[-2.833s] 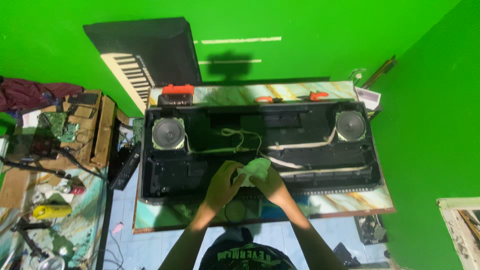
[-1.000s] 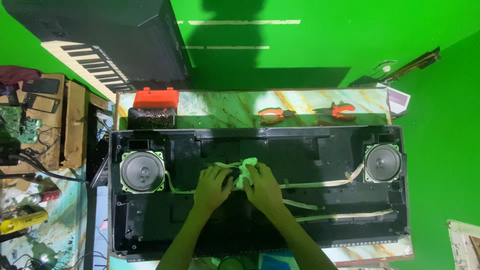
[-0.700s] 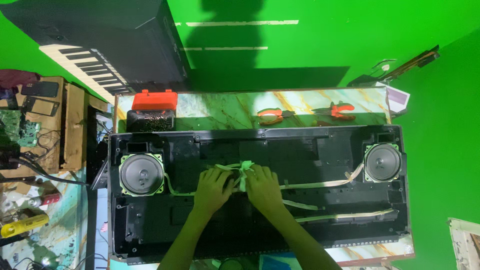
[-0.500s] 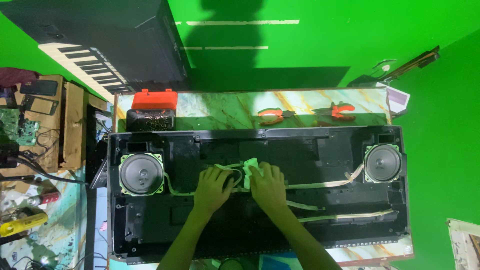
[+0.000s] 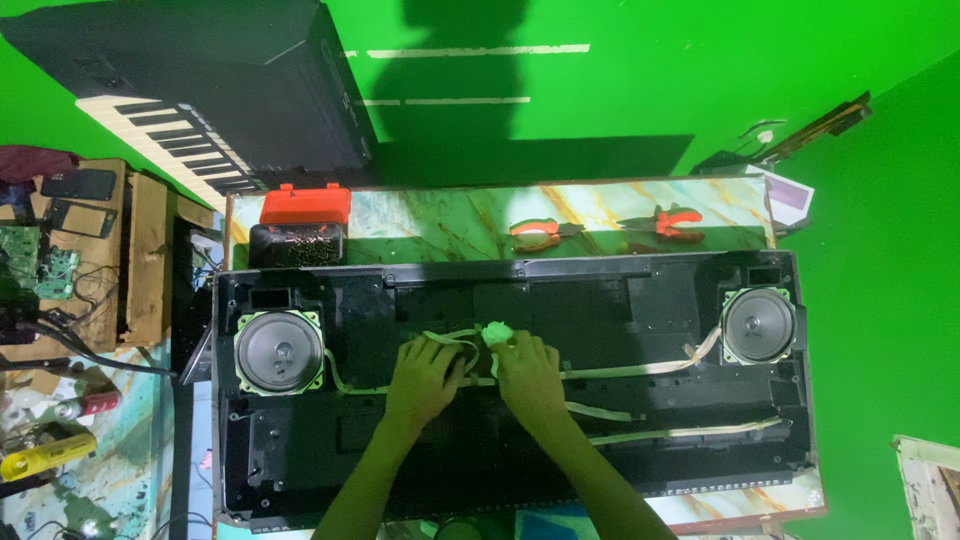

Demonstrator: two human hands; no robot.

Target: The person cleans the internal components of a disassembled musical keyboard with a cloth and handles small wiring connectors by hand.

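Observation:
An opened black keyboard case (image 5: 620, 300) lies on a marbled table (image 5: 440, 215), with a round speaker at its left end (image 5: 279, 351) and another at its right end (image 5: 757, 325). Pale flat ribbon cables (image 5: 640, 371) run across its inside. My left hand (image 5: 425, 375) rests on the looped cables at the middle. My right hand (image 5: 528, 370) sits beside it, fingers pinching a small pale green wad (image 5: 495, 333) at the cable loop.
Two orange-handled pliers (image 5: 540, 232) (image 5: 665, 220) lie on the table behind the case. A red-lidded box (image 5: 300, 222) stands at the back left. A black piano keyboard (image 5: 200, 90) leans behind. A wooden bench with circuit boards (image 5: 70, 250) is at left.
The view has closed in on the case since the earliest frame. My hands stay at the middle cables, shifting only slightly around the green wad.

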